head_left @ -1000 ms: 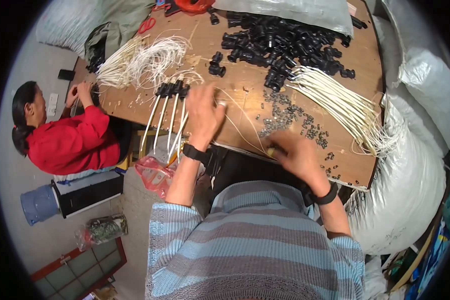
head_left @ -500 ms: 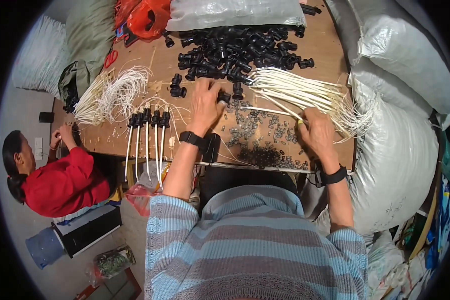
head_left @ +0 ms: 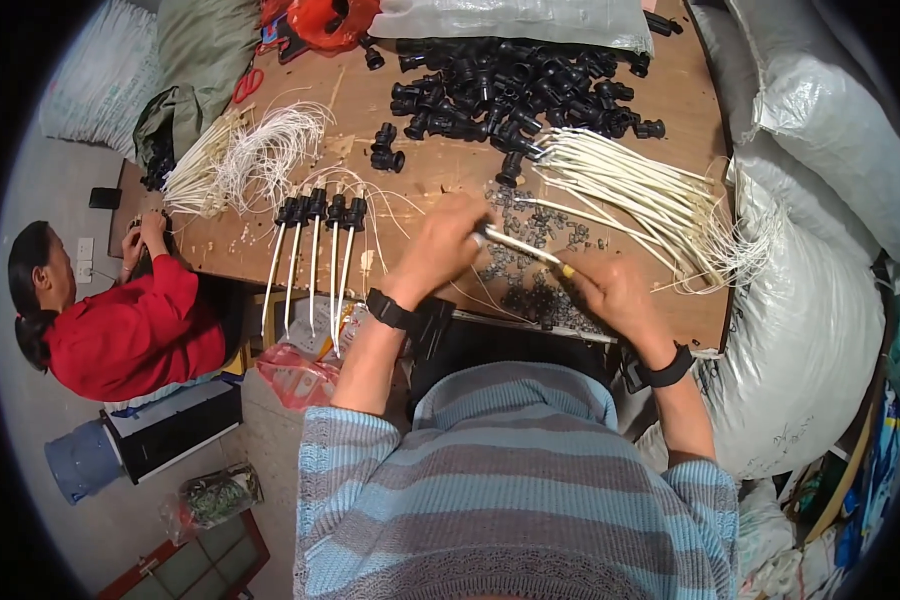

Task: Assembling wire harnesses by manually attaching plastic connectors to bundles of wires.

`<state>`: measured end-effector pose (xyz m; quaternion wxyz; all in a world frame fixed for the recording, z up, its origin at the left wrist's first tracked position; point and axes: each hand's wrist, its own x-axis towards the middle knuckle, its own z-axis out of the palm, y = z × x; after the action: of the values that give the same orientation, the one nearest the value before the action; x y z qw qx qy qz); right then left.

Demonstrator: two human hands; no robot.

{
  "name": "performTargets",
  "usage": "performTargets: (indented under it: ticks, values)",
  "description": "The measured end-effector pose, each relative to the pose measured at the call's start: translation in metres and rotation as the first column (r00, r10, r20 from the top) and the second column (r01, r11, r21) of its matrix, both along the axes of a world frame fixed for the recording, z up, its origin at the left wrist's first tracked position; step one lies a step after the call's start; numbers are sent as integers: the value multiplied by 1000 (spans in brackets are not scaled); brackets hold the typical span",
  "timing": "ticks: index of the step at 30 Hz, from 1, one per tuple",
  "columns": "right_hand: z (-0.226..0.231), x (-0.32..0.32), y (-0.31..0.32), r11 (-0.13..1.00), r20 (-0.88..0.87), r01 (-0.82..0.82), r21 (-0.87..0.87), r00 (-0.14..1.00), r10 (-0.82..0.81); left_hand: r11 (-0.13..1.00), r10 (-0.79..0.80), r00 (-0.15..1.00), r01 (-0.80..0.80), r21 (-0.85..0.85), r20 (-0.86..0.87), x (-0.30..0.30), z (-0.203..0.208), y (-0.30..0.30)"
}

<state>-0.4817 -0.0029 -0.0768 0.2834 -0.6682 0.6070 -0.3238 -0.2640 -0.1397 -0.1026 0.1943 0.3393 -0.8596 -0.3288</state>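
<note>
A brown wooden counter [head_left: 370,95] carries the work, and beyond its right edge bulges a big white sack [head_left: 800,340]. Past the left end sits a co-worker [head_left: 130,325] in red, hands raised near that edge. A pale, shiny sack [head_left: 510,20] lies across the far edge, and in front of it spreads a heap of black fittings [head_left: 510,90]. From the near side of that heap a bundle of white tubes [head_left: 620,170] slants toward the right edge, its thin wires trailing there. A second, looser bundle of pale tubes and wires [head_left: 260,155] lies near the left end. A red plastic bag [head_left: 330,20] is by the far left corner. Along the near edge, left of the person, five black fittings [head_left: 317,205] stand in a row, each with a white tube reaching out over that edge. Both hands are occupied above the near edge, about midway along: the left hand [head_left: 443,240] grasps a dark fitting [head_left: 486,223], mostly hidden by the fingers, while the right hand [head_left: 615,290] grips a single white tube [head_left: 520,243] near its yellowish part. That tube runs between the two hands, its other end meeting the dark fitting. Red-handled scissors [head_left: 248,85] lie toward the far left corner. Smallest are the scattered grey bits [head_left: 540,300], strewn beneath the held tube and down to the near edge.
</note>
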Motion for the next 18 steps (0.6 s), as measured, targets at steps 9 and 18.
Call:
performTargets:
  ticks: [9,18]
  values:
    - [11,-5,-1,924,-331,379,57,880,-341,931,-87,996,71,-358,-28,-9,33,27]
    - [37,-24,-7,977,977,24,-211,0,211,970,201,980,-197,-145,13,13,25,26]
